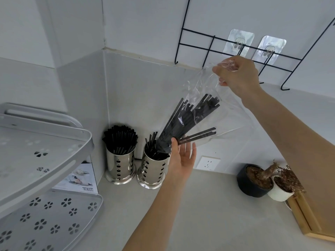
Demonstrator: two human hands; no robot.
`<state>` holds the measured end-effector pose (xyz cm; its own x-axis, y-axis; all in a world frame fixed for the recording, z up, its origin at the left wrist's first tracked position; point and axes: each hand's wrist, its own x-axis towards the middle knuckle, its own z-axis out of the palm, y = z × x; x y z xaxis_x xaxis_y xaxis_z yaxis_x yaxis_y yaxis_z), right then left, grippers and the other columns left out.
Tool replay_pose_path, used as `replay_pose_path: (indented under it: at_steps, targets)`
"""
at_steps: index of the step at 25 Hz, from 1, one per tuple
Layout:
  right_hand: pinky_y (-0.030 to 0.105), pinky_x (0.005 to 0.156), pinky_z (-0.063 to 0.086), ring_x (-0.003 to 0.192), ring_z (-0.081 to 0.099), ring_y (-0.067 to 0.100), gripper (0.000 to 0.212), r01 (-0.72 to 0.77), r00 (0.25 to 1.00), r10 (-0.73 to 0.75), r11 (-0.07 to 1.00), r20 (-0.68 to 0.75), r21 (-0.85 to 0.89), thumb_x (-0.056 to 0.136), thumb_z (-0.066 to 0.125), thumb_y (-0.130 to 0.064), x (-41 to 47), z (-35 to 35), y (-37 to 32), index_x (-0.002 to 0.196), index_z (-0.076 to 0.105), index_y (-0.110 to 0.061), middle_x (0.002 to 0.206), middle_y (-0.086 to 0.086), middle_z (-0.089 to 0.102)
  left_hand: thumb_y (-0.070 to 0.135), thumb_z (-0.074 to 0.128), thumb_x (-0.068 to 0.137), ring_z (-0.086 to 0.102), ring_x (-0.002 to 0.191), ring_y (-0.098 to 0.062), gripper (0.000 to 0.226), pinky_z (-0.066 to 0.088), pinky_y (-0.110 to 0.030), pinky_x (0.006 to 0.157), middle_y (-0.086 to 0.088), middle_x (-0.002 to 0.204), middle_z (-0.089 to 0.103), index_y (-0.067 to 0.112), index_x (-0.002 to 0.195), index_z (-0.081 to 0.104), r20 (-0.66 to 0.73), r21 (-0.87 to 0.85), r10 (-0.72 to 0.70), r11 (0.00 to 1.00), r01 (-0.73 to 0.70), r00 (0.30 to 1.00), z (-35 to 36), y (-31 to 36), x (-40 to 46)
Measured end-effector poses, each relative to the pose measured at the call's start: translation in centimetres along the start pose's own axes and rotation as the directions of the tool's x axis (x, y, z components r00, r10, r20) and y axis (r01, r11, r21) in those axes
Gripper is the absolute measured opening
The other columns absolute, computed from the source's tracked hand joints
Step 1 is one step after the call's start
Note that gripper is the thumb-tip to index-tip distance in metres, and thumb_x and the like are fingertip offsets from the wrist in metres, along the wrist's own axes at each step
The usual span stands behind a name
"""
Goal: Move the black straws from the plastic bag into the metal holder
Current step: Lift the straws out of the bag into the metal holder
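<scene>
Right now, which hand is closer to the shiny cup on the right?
Left. The left hand is beside the cup, at its rim; the right hand is far above, pinching the bag.

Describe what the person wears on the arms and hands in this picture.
Nothing worn shows. The left forearm and right forearm are bare to the frame's edge, with no sleeve in view. The left hand and right hand have no gloves, and no ring, watch or bracelet is visible.
</scene>
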<state>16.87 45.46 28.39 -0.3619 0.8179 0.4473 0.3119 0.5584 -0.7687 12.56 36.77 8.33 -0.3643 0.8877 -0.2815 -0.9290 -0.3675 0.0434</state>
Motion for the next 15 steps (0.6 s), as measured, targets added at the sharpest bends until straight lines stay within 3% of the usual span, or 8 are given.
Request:
replay_pose_path:
  at_steps: [3,8,10,13,15]
  targets:
    - [0.019,0.067,0.056,0.058,0.056,0.005,0.027,-0.019,1.000,0.018,1.000,0.001,0.003,0.079,0.068,-0.026,0.0,0.0,0.4,0.099,0.062,-0.010,0.074,-0.007,0.057,0.037,0.053,0.086,0.064,0.082,-0.010,0.029,0.059,-0.023,0.062,-0.001,0.083,0.068,0.010,0.084,0.063,0.011,-0.017,0.007,1.000,-0.007,1.000,-0.2,0.0,0.1]
    - [0.015,0.062,0.055,0.058,0.056,0.005,0.021,-0.010,1.000,0.010,1.000,-0.006,0.005,0.079,0.067,-0.025,0.3,0.0,0.7,0.095,0.061,-0.013,0.073,-0.008,0.057,0.036,0.051,0.088,0.072,0.073,-0.011,0.040,0.059,-0.021,0.063,-0.005,0.087,0.072,0.005,0.113,0.056,0.080,-0.072,-0.016,0.997,0.022,0.997,-0.1,0.3,0.4]
    - [0.014,0.061,0.054,0.058,0.055,0.005,0.019,-0.012,1.000,0.012,1.000,-0.002,0.022,0.079,0.067,-0.024,0.5,-0.1,0.5,0.094,0.060,-0.015,0.074,-0.007,0.057,0.038,0.050,0.087,0.069,0.086,-0.012,0.054,0.059,-0.020,0.062,-0.008,0.105,0.067,0.001,0.127,0.048,0.085,-0.045,-0.014,0.999,0.018,0.996,0.2,0.4,0.6]
    - [0.012,0.058,0.054,0.061,0.056,0.005,0.017,-0.015,1.000,0.014,0.999,0.018,0.037,0.079,0.067,-0.022,0.6,-0.1,0.4,0.092,0.058,-0.016,0.079,-0.003,0.058,0.040,0.047,0.088,0.046,0.128,-0.017,0.062,0.058,-0.020,0.061,-0.011,0.144,0.042,0.003,0.137,0.037,0.109,-0.051,0.019,0.999,-0.013,0.994,0.3,0.2,1.3]
    - [0.014,0.058,0.053,0.062,0.056,0.006,0.022,-0.025,0.999,0.024,0.999,0.028,0.042,0.079,0.067,-0.023,0.5,-0.1,0.4,0.097,0.057,-0.016,0.085,0.001,0.059,0.040,0.045,0.089,0.039,0.133,-0.018,0.061,0.059,-0.021,0.068,-0.009,0.147,0.038,0.004,0.137,0.036,0.119,-0.067,0.039,0.997,-0.032,0.992,0.5,0.2,1.2]
